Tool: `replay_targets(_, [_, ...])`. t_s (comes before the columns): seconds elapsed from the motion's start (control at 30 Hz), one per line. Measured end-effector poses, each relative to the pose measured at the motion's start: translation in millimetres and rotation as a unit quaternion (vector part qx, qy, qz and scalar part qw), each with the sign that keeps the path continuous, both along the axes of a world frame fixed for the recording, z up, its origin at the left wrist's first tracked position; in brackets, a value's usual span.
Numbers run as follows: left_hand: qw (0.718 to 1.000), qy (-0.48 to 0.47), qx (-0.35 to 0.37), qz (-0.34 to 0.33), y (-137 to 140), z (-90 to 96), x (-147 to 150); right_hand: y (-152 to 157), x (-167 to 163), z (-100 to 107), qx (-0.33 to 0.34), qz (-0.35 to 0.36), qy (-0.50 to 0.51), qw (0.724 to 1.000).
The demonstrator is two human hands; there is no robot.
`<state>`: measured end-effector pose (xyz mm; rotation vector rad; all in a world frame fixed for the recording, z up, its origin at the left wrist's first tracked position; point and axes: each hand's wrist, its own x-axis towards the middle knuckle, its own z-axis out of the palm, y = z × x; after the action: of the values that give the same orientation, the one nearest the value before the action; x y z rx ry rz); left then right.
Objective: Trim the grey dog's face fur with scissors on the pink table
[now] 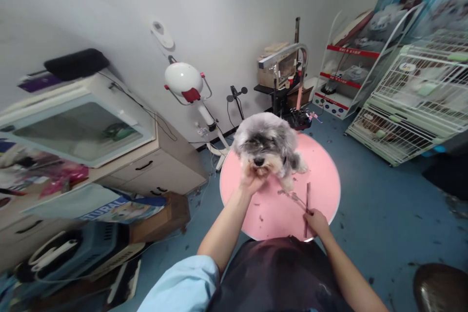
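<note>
A grey and white dog (pixel 266 139) with fluffy fur sits on a round pink grooming table (pixel 270 214), facing me. My left hand (pixel 252 183) is cupped under its chin, fingers closed around the fur of the muzzle. Over the table's right front part, my right hand (pixel 317 223) grips a slim pair of scissors (pixel 300 201), blades pointing left toward the dog's front paws. A long dark comb (pixel 307 197) passes close by the fingers of that hand; whether they also touch it cannot be made out. Loose tufts of fur are scattered on the pink surface.
Behind the dog rises a metal grooming arm (pixel 302 66). A white and red stand dryer (pixel 185 79) stands by the wall. Wire cages (pixel 420 92) and a shelf rack (pixel 351 51) line the right. Cabinets (pixel 146 165) and a blue pet carrier (pixel 91 248) are at left.
</note>
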<state>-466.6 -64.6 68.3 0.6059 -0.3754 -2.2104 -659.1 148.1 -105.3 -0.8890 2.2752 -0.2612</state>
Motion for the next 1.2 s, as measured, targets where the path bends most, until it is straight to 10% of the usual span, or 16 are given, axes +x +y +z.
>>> replay_targets(0.17, [0.999, 0.032, -0.002, -0.019, 8.0, 7.1, -13.6, 13.7, -9.0, 49.7, -0.165, -0.045, 0.053, 0.984])
replay_targets(0.27, [0.999, 0.035, 0.008, -0.003, 12.4, 11.5, -17.9, 5.5, 14.5, 101.3, -0.435, -0.079, 0.154, 0.884])
replay_targets(0.37, [0.999, 0.026, 0.033, -0.009, 16.9, 18.1, -19.2, -17.8, 48.5, 147.7, -0.562, 0.046, 0.262, 0.783])
replay_targets(0.5, [0.998, 0.008, 0.070, 0.008, 21.4, 24.5, -17.7, -40.3, 62.6, 174.1, -0.567, 0.111, 0.368, 0.729])
replay_targets(0.87, [0.999, 0.026, 0.038, -0.011, 22.0, 12.4, -27.7, -27.7, 43.1, 160.8, -0.584, 0.085, 0.279, 0.757])
replay_targets(1.2, [0.997, 0.066, 0.032, -0.033, 7.5, -8.1, -34.1, -37.8, 5.3, 173.7, -0.509, 0.433, 0.200, 0.717])
